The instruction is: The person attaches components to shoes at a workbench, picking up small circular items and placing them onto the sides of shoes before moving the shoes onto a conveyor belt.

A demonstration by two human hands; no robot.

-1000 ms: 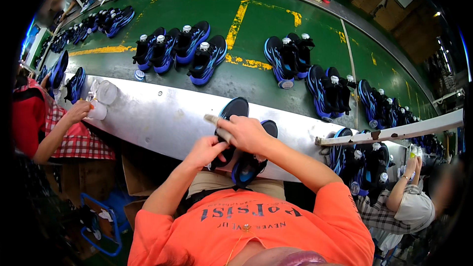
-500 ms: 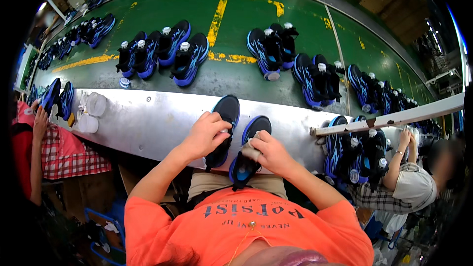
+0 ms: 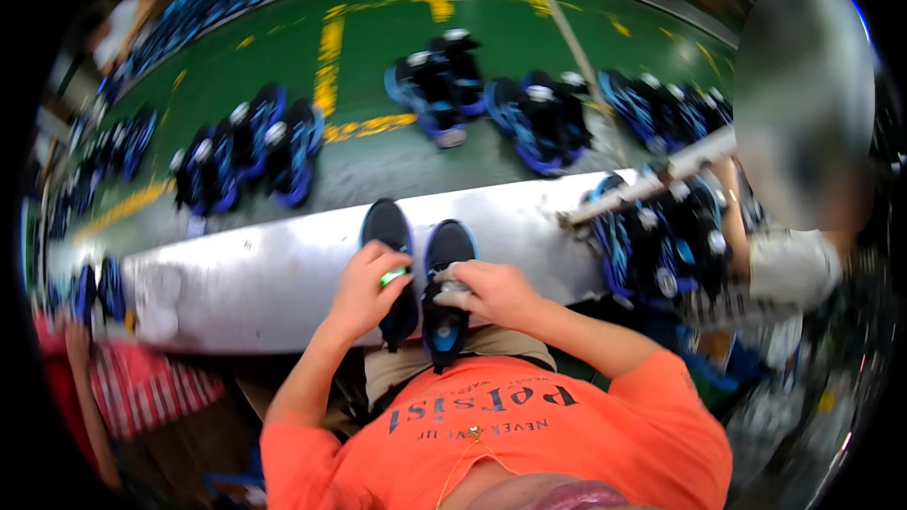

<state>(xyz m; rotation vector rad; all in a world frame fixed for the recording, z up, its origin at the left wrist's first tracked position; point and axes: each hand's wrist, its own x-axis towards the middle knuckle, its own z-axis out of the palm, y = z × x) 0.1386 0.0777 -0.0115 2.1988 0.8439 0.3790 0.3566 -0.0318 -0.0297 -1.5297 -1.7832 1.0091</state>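
Two black sneakers with blue-purple soles stand side by side before me on a metal ledge, toes pointing away. Over the left sneaker [image 3: 385,224] is my left hand [image 3: 364,291], closed in a pinch on a small bright green and white object [image 3: 392,276], its kind too blurred to name. My right hand [image 3: 501,294] is closed on a greyish-beige cloth [image 3: 454,289], which lies against the opening of the right sneaker [image 3: 452,242]. The cloth hides part of that shoe's upper.
Beyond the metal ledge [image 3: 255,269], several sneakers [image 3: 293,156] with white stuffing stand on a green belt [image 3: 378,24]. A white bar [image 3: 652,175] crosses at the right near more sneakers [image 3: 619,255]. Clear round containers [image 3: 158,300] sit left. Co-workers [image 3: 794,260] flank me.
My view has turned, so the scene appears shifted and blurred. The small object in my left hand now shows bright green. Both hands stay at the two sneakers.
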